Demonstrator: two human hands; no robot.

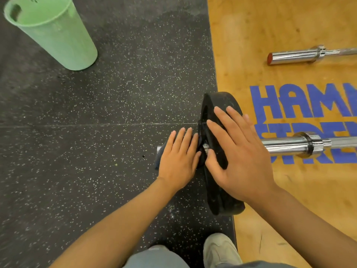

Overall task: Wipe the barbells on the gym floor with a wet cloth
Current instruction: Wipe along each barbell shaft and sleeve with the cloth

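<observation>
Left hand (178, 161) presses dark cloth (200, 149) onto barbell (301, 145) end (fingers straight); right hand (237, 151) flat on plate (218, 101).

A gym floor in two parts. Black rubber flooring (96, 132) flecked with white covers the left, from seven to twelve o'clock. A tan wooden platform (241, 45) with blue lettering (280, 105) covers the right. A pale green plastic bucket (56, 33) stands on the rubber at eleven o'clock. A chrome barbell (297, 56) lies on the wood at two o'clock. A second barbell (301, 145) lies at three o'clock, its black weight plate (218, 198) standing where rubber meets wood.
</observation>
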